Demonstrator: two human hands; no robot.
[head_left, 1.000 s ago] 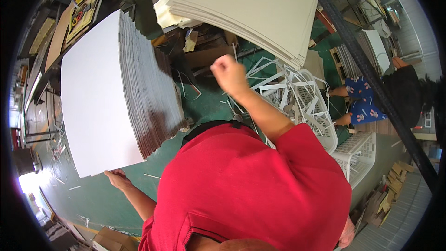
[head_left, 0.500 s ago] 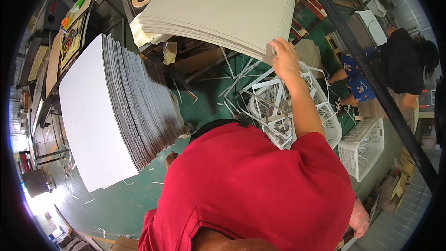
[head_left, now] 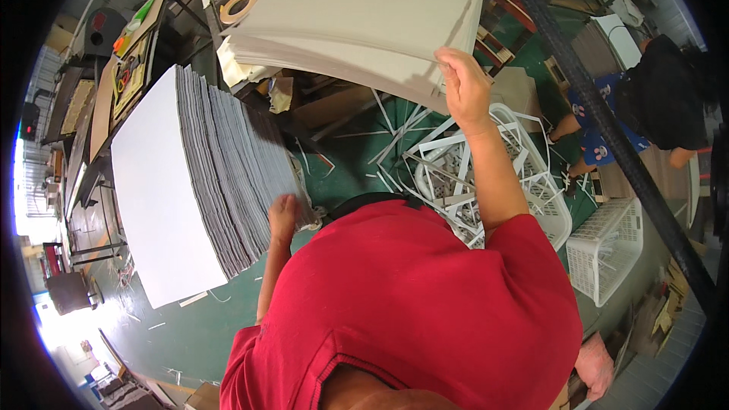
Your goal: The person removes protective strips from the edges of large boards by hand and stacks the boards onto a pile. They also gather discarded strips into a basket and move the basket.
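At the near right corner of a stack of large beige board sheets (head_left: 357, 7), my right hand (head_left: 465, 91) has its fingers closed on the edge of the upper sheets. Those sheets are parted from the lower ones at this corner, where the layers fan out. Part of the grip is hidden behind the fingers. My left hand (head_left: 283, 216) is beside a thick stack of sheets with a white top (head_left: 156, 190) and grey layered edges. Its fingers look bunched together, but they are small and unclear, and any contact with the stack cannot be made out.
White plastic baskets (head_left: 558, 220) (head_left: 607, 254) with offcut strips stand at the right. More strips lie on the green floor (head_left: 357, 125). A tape roll (head_left: 238, 7) is at the far left of the board stack. A black bar (head_left: 600, 106) crosses the right side; beyond it another person (head_left: 653, 99) bends over.
My left hand has come up from beside my body to the grey-edged stack. At my right hand, the upper board sheets have separated further from those below.
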